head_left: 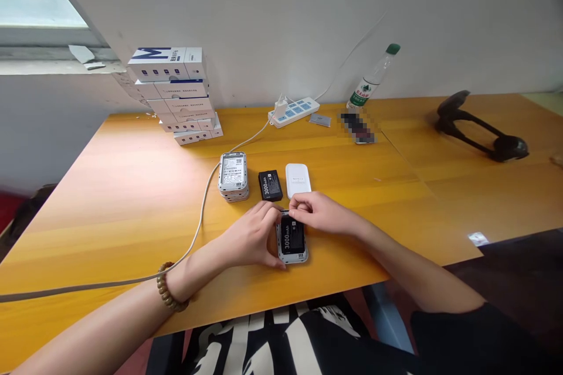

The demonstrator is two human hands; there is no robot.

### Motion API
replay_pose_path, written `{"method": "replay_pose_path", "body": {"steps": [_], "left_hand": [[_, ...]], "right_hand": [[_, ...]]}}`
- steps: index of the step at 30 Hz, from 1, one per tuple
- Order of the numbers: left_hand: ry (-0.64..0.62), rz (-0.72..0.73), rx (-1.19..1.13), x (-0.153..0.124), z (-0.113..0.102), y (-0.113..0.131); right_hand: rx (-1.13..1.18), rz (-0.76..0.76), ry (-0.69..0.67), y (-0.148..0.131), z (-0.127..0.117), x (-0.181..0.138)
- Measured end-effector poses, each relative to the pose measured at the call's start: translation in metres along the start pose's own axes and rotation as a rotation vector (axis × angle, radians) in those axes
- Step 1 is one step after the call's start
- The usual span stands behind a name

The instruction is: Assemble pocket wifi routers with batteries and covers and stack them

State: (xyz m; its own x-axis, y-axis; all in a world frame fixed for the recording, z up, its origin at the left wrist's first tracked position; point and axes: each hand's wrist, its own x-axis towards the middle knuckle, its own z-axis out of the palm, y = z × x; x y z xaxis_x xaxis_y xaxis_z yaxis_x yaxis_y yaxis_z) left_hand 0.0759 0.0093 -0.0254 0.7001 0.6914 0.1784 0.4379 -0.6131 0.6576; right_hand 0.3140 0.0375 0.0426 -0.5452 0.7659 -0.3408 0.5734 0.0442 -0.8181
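A white device casing (299, 258) lies on the table close in front of me, with a black 3000mAh battery (292, 237) in its open back. My left hand (253, 234) grips the casing along its left side, thumb at the bottom and fingers at the top. The curled fingers of my right hand (319, 211) pinch at the battery's upper end; their tips are partly hidden. Just beyond the hands lie a second black battery (270, 186) and a white back cover (298, 180). Left of these stands a stack of similar casings (233, 173), the top one showing a printed label.
White boxes (176, 94) are stacked at the back left. A power strip (295, 111), a small grey packet (320, 120), a blurred phone (358, 128) and a water bottle (368, 85) line the wall. A cable (200, 220) crosses my left forearm. A black stand-like object (479, 129) lies right.
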Motion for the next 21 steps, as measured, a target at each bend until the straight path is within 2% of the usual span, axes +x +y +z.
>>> {"method": "replay_pose_path", "body": {"steps": [6, 13, 15, 17, 21], "left_hand": [[-0.001, 0.028, 0.066, 0.001, 0.000, -0.003], [-0.030, 0.076, 0.084, -0.001, 0.000, -0.004], [-0.028, 0.079, 0.069, -0.001, 0.000, -0.004], [-0.025, 0.079, 0.063, -0.001, 0.001, -0.005], [-0.029, 0.087, 0.055, -0.001, 0.002, -0.005]], "right_hand": [[0.124, -0.106, -0.305, 0.002, -0.017, -0.008], [0.061, -0.171, -0.451, 0.006, -0.009, -0.006], [-0.002, -0.206, -0.401, 0.007, -0.006, -0.005], [-0.032, -0.261, -0.286, 0.006, -0.005, -0.004], [0.116, -0.307, -0.045, 0.001, -0.013, 0.006]]}}
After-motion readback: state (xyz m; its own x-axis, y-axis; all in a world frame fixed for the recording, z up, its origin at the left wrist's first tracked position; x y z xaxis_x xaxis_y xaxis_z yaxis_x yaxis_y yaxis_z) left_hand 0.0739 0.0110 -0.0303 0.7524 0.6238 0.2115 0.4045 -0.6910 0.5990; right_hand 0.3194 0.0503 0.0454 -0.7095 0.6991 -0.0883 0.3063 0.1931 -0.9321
